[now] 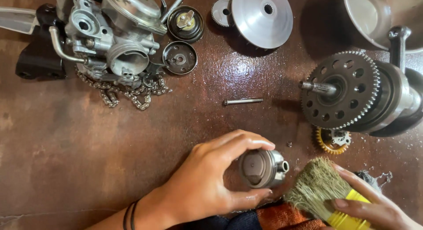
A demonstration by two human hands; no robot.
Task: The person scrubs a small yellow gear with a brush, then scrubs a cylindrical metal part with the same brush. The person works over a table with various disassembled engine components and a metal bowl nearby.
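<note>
Your left hand [202, 186] cups the piston [263, 168] low over the wet brown bench [88, 146], fingers curled round its skirt with the crown facing you; your right hand [374, 210] is closed on a yellow-handled brush [319, 190] whose bristles sit just beside it. Slick fingers could let the piston slip. Hard strokes might flick grit toward the crankshaft assembly [357, 93] or the loose pin [243, 101].
</note>
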